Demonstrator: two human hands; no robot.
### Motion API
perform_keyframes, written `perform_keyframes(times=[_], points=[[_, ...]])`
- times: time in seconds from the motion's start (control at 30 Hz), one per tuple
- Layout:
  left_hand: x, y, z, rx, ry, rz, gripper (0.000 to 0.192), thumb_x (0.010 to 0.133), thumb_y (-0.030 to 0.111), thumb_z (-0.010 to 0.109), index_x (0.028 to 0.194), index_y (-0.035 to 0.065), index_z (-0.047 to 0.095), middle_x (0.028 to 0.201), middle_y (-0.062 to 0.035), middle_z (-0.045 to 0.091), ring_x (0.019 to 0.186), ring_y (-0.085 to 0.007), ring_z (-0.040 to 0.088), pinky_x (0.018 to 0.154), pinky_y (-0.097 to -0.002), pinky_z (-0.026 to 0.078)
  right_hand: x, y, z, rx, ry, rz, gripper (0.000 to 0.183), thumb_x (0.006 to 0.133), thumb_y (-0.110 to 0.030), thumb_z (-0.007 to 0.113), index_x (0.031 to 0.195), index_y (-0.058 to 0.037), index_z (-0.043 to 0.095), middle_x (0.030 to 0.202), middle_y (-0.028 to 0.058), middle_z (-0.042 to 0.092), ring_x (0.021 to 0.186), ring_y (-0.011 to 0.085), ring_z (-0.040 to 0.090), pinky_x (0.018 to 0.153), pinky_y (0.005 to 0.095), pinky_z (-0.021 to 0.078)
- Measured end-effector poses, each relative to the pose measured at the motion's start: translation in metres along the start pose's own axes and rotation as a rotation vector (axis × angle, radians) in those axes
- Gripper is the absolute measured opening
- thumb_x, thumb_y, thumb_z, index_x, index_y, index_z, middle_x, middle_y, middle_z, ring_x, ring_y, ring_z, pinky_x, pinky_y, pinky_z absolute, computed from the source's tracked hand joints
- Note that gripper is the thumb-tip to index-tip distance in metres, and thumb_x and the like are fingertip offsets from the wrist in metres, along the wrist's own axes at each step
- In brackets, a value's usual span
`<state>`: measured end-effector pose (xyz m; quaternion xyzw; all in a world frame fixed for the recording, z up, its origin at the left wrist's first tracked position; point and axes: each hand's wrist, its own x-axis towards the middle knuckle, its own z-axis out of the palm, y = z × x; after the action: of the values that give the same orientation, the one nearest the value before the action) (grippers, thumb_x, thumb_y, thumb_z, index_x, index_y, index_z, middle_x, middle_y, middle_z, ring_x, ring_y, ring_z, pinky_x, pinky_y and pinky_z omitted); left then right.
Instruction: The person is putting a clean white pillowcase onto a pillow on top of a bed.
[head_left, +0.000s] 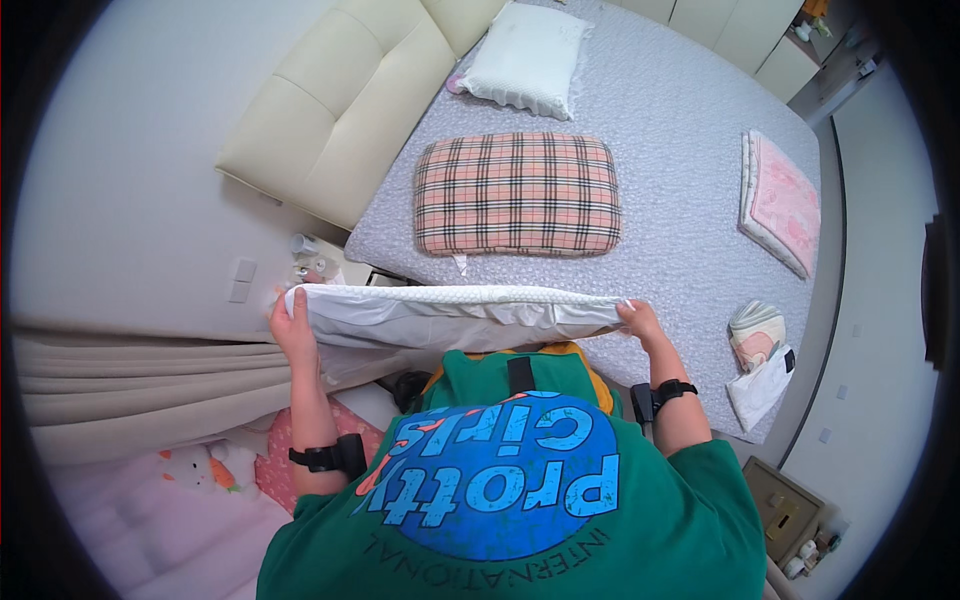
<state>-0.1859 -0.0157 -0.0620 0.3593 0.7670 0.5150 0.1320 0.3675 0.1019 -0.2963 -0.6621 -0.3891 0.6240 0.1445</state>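
Stretched between my hands is a white fabric cover (450, 319), perhaps a pillowcase, with a textured upper edge and creased cloth hanging below. My left hand (295, 330) pinches its left corner, thumb up. At the opposite corner, my right hand (640, 321) grips the cloth in its fingers. The cover hangs in front of my body, by the near edge of the bed. Just beyond it, a pink plaid pillow (517, 195) lies flat on the grey patterned mattress cover (667, 172).
A white pillow (529, 56) rests near the cream padded headboard (337, 105). Folded pink blankets (784, 202) and small folded cloths (757, 337) lie along the bed's right side. A nightstand (352, 270) stands left; a beige curtain (150, 382) and pink bedding (172, 532) are behind it.
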Motion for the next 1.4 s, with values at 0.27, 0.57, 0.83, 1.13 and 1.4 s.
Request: perform_keyframes(times=[0.27, 0.57, 0.83, 1.13, 1.4], points=[[0.119, -0.021, 0.029, -0.202, -0.182, -0.164, 0.031, 0.097, 0.031, 0.057, 0.097, 0.0003, 0.061, 0.091, -0.0043, 0.064, 0.080, -0.0102, 0.057, 0.074, -0.0262, 0.046, 0.138, -0.038, 0.115, -0.146, -0.041, 0.057, 0.028, 0.090, -0.024, 0.065, 0.106, -0.0012, 0.065, 0.088, 0.0078, 0.066, 0.075, 0.0191, 0.063, 0.068, 0.0369, 0.0523], [0.289, -0.026, 0.014, -0.148, -0.367, -0.324, 0.036, 0.097, 0.037, 0.055, 0.097, 0.0009, 0.059, 0.089, -0.0059, 0.063, 0.080, -0.0128, 0.059, 0.072, -0.0298, 0.049, 0.247, -0.100, 0.254, 0.054, -0.153, 0.231, 0.027, 0.080, -0.016, 0.070, 0.103, -0.0034, 0.065, 0.087, 0.0100, 0.068, 0.075, 0.0217, 0.065, 0.069, 0.0360, 0.0525], [0.405, -0.126, 0.083, -0.025, -0.445, -0.427, 0.039, 0.095, 0.039, 0.059, 0.096, 0.0000, 0.063, 0.086, -0.0054, 0.066, 0.079, -0.0118, 0.061, 0.073, -0.0288, 0.049, 0.427, -0.144, 0.348, 0.771, 0.223, 0.354, 0.038, 0.088, -0.027, 0.066, 0.118, -0.0095, 0.051, 0.097, 0.0120, 0.061, 0.085, 0.0243, 0.061, 0.074, 0.0367, 0.0509], [0.428, -0.179, 0.104, 0.055, -0.410, -0.423, 0.035, 0.095, 0.036, 0.058, 0.089, 0.0018, 0.061, 0.082, -0.0040, 0.064, 0.072, -0.0107, 0.059, 0.068, -0.0284, 0.049, 0.544, -0.115, 0.365, 1.190, 0.386, 0.740, 0.090, 0.072, -0.069, 0.067, 0.135, -0.0107, 0.041, 0.132, 0.0104, 0.046, 0.119, 0.0300, 0.044, 0.106, 0.0516, 0.0260], [0.431, -0.162, 0.119, -0.145, -0.432, -0.414, 0.031, 0.100, 0.027, 0.051, 0.095, -0.0007, 0.063, 0.083, -0.0017, 0.063, 0.075, -0.0082, 0.055, 0.073, -0.0251, 0.044, 0.564, -0.230, 0.375, 1.238, 0.094, 0.346, 0.062, 0.088, -0.056, 0.056, 0.135, -0.0156, 0.049, 0.134, 0.0102, 0.054, 0.121, 0.0324, 0.052, 0.101, 0.0532, 0.0414]])
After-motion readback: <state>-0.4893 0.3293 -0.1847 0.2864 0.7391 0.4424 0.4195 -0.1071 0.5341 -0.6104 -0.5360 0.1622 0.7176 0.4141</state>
